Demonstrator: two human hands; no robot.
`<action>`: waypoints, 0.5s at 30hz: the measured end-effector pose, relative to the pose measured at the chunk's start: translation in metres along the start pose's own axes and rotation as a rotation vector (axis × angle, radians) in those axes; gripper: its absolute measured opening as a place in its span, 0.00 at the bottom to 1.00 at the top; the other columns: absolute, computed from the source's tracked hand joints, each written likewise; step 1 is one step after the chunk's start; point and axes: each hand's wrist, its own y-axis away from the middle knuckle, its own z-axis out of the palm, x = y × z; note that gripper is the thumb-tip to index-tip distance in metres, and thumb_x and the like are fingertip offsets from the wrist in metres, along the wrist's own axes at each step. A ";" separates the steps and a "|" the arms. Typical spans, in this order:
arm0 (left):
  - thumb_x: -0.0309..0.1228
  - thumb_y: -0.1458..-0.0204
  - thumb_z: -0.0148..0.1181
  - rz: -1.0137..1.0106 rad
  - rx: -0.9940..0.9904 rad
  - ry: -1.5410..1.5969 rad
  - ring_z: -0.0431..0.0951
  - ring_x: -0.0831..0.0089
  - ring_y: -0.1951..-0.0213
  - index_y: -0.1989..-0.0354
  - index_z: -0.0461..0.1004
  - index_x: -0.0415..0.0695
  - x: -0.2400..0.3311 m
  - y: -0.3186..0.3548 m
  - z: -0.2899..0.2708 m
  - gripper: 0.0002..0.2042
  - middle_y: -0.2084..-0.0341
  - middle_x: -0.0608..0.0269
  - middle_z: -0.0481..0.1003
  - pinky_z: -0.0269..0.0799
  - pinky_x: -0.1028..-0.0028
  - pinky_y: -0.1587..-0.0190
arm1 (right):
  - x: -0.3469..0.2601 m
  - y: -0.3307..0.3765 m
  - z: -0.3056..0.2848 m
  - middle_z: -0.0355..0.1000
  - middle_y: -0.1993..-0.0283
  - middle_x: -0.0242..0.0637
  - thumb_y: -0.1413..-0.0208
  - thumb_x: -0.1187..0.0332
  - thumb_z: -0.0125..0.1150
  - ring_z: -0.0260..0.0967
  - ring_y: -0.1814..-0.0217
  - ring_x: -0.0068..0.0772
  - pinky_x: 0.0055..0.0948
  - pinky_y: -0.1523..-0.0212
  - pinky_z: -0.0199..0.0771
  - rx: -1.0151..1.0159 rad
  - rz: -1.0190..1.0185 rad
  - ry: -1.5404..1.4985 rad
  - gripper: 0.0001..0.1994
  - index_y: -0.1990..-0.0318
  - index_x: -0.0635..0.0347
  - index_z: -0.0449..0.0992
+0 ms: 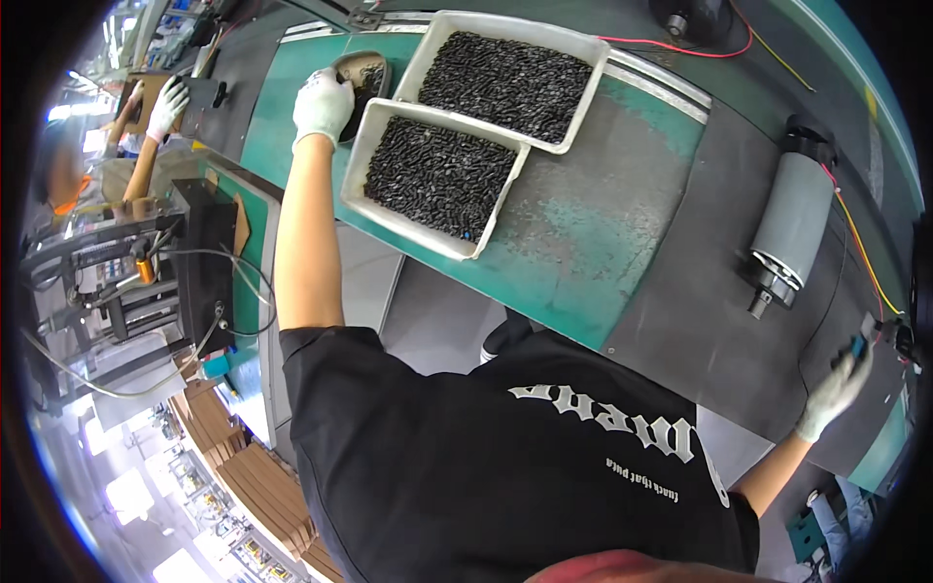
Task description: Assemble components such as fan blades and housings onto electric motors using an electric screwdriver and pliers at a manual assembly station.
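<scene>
My left hand (325,105), in a white glove, is at the left edge of a small oval tray (385,78) that holds small black pieces. Its fingers are curled inward, and whatever they pinch is hidden. Beside the tray stand two white bins, a nearer one (355,183) and a farther one (595,80), both filled with small black parts. Far to the right, my gloved right hand (836,396) closes around a small blue and grey object (858,346) next to wires at the bench's right end. The picture is small and smeared there, so its kind is unclear.
A grey cylindrical motor (795,219) with red and yellow wires lies on the dark mat at right. Another dark motor (688,17) is at the far edge. Left stands a black machine frame (199,262); beyond it, another person's gloved hand (167,107). Cardboard stacks (258,496) are lower left.
</scene>
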 end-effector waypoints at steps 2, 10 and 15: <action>0.39 0.47 0.55 0.030 0.002 -0.030 0.77 0.49 0.54 0.58 0.76 0.40 0.004 -0.005 0.008 0.15 0.59 0.45 0.77 0.73 0.58 0.50 | -0.003 0.005 -0.032 0.73 0.53 0.49 0.39 0.68 0.44 0.71 0.53 0.39 0.34 0.51 0.73 0.438 -0.072 -0.301 0.20 0.45 0.71 0.70; 0.36 0.46 0.53 0.122 0.019 0.001 0.78 0.49 0.56 0.60 0.74 0.39 -0.028 -0.009 0.018 0.13 0.57 0.43 0.76 0.74 0.58 0.52 | 0.028 -0.039 -0.086 0.74 0.56 0.51 0.39 0.65 0.46 0.72 0.54 0.43 0.44 0.47 0.68 0.308 -0.132 -1.352 0.17 0.52 0.71 0.73; 0.36 0.45 0.53 0.198 0.069 -0.070 0.78 0.48 0.59 0.59 0.70 0.40 -0.033 0.000 0.024 0.12 0.62 0.43 0.76 0.75 0.56 0.55 | -0.011 -0.024 -0.026 0.74 0.51 0.50 0.35 0.65 0.44 0.74 0.50 0.43 0.41 0.45 0.71 0.352 -0.014 -1.039 0.19 0.45 0.71 0.69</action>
